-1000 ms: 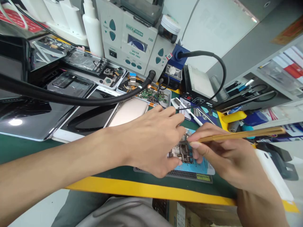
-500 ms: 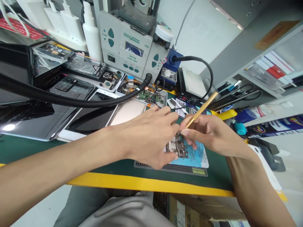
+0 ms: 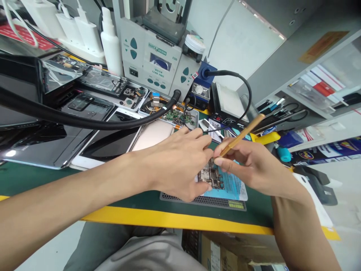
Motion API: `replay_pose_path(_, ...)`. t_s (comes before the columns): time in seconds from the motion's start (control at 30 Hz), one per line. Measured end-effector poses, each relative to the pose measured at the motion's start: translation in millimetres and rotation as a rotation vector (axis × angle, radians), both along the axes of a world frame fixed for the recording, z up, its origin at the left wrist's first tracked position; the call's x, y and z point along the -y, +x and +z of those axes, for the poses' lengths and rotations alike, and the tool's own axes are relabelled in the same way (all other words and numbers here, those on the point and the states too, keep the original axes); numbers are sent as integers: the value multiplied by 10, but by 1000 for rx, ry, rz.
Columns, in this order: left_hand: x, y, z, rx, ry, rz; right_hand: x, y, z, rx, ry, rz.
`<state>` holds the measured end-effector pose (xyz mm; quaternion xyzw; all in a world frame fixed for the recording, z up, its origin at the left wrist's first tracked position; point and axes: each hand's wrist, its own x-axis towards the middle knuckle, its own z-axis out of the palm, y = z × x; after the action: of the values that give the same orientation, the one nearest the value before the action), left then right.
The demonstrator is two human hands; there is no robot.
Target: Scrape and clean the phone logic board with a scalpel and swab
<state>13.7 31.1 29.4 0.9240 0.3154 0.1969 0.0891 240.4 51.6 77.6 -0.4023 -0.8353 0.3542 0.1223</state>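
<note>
The right hand [image 3: 254,165] pinches a gold tool [image 3: 241,135] over the board [image 3: 210,176], which the left hand [image 3: 180,165] pins; a slip could scratch components.

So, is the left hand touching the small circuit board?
Touching: in the head view the left hand has its fingertips resting on the circuit board at its edge.

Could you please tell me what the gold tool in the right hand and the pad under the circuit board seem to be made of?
The gold tool looks like metal with a brushed brass-coloured finish, judging by its even sheen; coated plastic is possible. The pad under the circuit board looks like soft light-blue rubber or silicone: matte, with printed marks.
</note>
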Motion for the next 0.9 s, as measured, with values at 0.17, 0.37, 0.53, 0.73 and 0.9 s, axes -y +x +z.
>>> replay_pose_path(0.17,-7,5,6,-6,-13,11,133,98,-10,50,225,60)
replay_pose_path(0.37,2,15,15,-8,-15,17,152,98,-53,31,280,55)
replay_pose_path(0.53,1,4,14,-6,-25,20,142,92,-75,-54,251,37)
replay_pose_path(0.73,-13,7,-3,-12,-6,21,140,150,-82,-182,130,-39)
replay_pose_path(0.9,-9,21,-31,-3,10,14,134,154,-138,-149,80,-84)
